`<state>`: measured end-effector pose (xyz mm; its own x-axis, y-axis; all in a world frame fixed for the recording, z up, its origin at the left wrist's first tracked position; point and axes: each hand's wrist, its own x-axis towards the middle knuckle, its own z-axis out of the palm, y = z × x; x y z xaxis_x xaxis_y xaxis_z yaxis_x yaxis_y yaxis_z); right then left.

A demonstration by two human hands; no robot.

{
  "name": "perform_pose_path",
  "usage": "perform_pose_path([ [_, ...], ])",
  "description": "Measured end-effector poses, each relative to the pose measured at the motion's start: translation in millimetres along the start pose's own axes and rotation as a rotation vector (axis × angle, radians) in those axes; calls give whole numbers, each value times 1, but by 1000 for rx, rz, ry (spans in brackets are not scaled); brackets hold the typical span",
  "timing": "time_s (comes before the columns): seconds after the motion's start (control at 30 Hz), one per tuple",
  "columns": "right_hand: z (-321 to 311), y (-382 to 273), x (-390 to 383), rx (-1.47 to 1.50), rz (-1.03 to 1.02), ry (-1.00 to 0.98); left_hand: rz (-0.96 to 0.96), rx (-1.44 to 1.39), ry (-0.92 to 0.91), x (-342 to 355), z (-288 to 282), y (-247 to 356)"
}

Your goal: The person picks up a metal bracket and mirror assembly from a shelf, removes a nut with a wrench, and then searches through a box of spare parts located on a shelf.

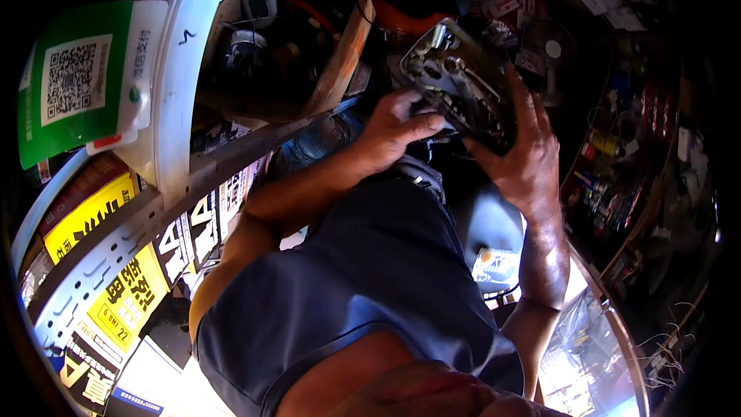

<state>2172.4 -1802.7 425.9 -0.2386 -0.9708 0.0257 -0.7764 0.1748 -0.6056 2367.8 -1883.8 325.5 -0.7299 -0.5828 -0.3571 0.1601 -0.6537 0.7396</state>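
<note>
Metal case held up between two bare hands

An open, shallow metal case (432, 69) with metal parts showing inside is held up in front of the person, at the upper middle of the view. It is tilted, its open side partly facing the head camera, and it lies between the two hands, beyond the person's dark shirt (363, 262).

The left hand (397, 127) is at the case's lower left edge, grasping it with curled fingers and an extended thumb; some fingertips are hidden in shadow. The right hand (525, 150) grips the opposite side, its fingers running up along the right edge and its thumb near the lower right corner. The right part of the case is so dark that its parts cannot be told apart there.

Left of the case, well apart from the right hand, stands an open cardboard box (342, 58) with dark items in it. Farther left, a green card (46, 131) with a square code is by a white post (174, 85). Under the left forearm is a bluish clear container (320, 143). Right of the right hand, small colourful goods (614, 193) fill a dim rack.
</note>
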Motion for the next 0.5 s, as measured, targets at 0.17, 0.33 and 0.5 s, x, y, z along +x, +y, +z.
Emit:
perform_pose_path([
  [0.17, 23, 56, 104, -125, 11, 23, 460, 621, 442, -17, -54, 59],
  [0.33, 130, 140, 250, -129, -110, -27, 383, 1353, 685, -25, -107, 62],
  [0.5, 224, 132, 343, -191, -198, -64, 149, 1640, 656, -6, -110, 47],
])
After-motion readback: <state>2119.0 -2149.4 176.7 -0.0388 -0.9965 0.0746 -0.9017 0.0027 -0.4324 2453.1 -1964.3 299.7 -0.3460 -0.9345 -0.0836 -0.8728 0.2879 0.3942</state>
